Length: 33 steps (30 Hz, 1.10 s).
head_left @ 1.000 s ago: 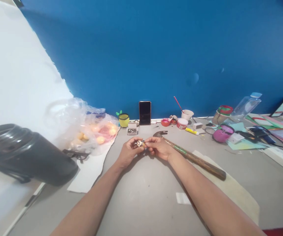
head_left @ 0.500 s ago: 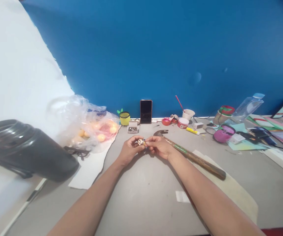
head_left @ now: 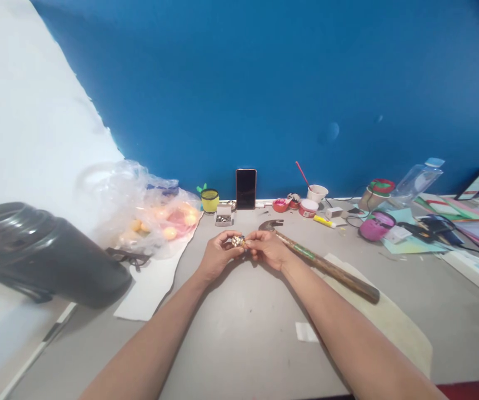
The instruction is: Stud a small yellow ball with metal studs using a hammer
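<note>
My left hand curls its thumb and fingers around a small roundish piece covered in pale, shiny, stud-like dots with darker gaps. Its exact kind is too small to tell. At the right edge of that piece, my right hand has thumb and forefinger pinched together; what lies between those fingertips is hidden. Both hands are held over the grey table. Behind them sits a little open box of small metal bits. A claw hammer with a wooden handle lies beside my right hand and forearm.
A large black bottle leans in at left, near a plastic bag holding orange round things. Against the blue wall stand a phone, a yellow cup and a white cup. A power strip lies right.
The whole view has shifted very slightly. Both hands stay in the same place around the small studded piece, with hardly any finger movement.
</note>
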Each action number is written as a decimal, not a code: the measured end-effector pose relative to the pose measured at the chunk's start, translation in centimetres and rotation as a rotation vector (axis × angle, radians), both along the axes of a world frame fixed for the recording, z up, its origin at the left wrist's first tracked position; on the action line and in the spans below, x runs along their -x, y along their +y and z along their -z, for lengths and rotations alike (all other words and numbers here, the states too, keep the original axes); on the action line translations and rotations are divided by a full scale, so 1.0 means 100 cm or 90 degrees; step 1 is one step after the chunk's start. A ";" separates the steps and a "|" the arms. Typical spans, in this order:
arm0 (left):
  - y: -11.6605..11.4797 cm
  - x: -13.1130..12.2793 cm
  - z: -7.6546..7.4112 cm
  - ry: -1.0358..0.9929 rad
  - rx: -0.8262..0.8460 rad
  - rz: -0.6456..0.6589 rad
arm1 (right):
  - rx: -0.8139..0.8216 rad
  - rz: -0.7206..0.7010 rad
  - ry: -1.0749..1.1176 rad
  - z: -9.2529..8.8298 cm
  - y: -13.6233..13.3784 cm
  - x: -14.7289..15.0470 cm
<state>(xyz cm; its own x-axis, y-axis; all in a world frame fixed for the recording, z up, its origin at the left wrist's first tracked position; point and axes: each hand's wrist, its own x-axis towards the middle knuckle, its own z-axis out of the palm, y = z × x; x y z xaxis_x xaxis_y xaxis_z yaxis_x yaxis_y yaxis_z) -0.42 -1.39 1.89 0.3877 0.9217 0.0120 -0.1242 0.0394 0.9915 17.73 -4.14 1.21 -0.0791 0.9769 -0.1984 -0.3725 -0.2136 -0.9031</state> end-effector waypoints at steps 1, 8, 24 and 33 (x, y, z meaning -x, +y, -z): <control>-0.001 0.000 -0.001 0.005 0.000 -0.001 | -0.003 0.005 -0.004 0.000 0.000 0.001; -0.005 -0.001 -0.001 0.030 0.001 -0.034 | -0.023 0.057 -0.043 0.001 -0.003 0.010; -0.002 -0.001 0.000 -0.012 0.038 -0.030 | -0.108 0.059 -0.137 -0.001 -0.003 0.013; 0.000 0.000 0.002 -0.042 0.064 -0.004 | -0.146 0.078 -0.227 -0.002 -0.003 0.012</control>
